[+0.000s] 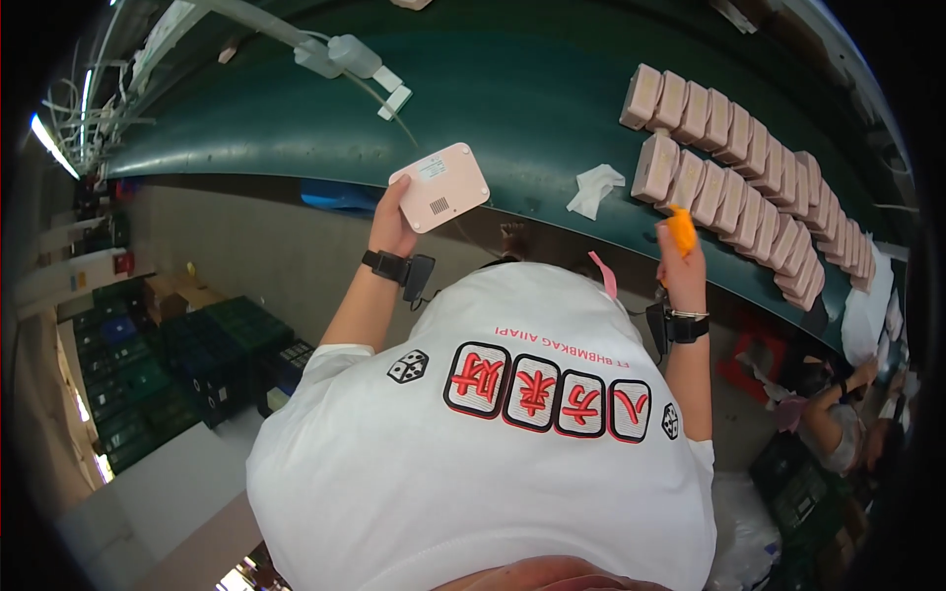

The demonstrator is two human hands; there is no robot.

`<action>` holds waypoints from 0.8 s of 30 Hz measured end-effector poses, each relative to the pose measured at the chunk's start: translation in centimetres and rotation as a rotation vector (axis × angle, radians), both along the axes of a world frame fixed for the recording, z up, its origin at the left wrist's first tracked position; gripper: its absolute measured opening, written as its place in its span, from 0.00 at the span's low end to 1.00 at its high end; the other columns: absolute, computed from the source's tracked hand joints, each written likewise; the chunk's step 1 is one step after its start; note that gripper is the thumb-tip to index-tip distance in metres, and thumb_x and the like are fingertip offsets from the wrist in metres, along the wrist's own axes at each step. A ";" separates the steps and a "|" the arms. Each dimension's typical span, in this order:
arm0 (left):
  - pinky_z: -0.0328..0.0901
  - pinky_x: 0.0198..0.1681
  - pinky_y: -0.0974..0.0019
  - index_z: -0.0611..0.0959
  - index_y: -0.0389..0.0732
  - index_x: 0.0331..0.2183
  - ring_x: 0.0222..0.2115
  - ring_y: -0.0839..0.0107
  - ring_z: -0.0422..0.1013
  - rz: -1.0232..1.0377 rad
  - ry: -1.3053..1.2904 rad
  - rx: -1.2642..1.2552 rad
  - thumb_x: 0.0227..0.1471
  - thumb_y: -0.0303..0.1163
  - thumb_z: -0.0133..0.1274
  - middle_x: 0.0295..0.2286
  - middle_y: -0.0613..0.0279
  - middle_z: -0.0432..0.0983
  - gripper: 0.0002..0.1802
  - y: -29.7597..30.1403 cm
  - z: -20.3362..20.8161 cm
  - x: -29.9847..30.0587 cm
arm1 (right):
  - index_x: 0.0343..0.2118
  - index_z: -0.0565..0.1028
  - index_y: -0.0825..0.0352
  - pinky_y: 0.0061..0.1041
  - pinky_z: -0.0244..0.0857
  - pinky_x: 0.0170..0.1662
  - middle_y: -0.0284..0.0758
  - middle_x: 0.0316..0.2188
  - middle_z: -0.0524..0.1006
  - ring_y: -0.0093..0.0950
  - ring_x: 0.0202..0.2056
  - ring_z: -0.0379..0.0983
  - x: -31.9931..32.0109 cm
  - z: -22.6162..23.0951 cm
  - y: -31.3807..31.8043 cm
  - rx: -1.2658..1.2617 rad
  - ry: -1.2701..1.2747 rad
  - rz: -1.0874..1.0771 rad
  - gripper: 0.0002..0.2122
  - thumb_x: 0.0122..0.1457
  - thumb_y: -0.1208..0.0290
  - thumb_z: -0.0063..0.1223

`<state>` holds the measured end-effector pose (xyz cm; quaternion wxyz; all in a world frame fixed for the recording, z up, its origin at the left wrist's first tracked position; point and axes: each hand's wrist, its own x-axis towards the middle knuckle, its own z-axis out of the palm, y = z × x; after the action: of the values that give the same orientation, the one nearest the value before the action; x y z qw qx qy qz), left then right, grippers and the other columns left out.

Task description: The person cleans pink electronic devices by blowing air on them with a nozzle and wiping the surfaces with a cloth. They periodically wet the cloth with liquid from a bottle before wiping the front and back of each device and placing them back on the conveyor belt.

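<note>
My left hand grips the lower left edge of a pale pink, flat device with rounded corners. Its underside faces up, showing a small white label, a dark slotted vent and feet at the corners. The device is held over the near edge of the green belt surface. On the right, my right hand is closed round an orange object; its exact kind cannot be made out. Just beyond that hand stand rows of pale pink boxy units. A crumpled white cloth or tissue lies between my hands.
Translucent containers are attached to a pole above the belt at far left. Stacked dark green crates stand on the floor at left. Another person is at the belt on the far right, near a white plastic sheet.
</note>
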<state>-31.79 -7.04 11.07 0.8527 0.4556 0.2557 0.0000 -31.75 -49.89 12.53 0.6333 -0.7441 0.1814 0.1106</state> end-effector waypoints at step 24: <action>0.66 0.38 0.71 0.81 0.34 0.39 0.33 0.76 0.71 -0.149 0.026 1.150 0.48 0.35 0.62 0.34 0.63 0.76 0.18 5.6 2.9 -7.4 | 0.29 0.77 0.69 0.38 0.67 0.33 0.44 0.24 0.77 0.43 0.28 0.75 1.4 5.0 14.0 -0.535 -0.304 1.175 0.22 0.55 0.49 0.58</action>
<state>-39.17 -1.43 13.98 0.4626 0.8624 0.1920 0.0732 -30.38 -35.86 17.52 0.2797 -0.8582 -0.3247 0.2827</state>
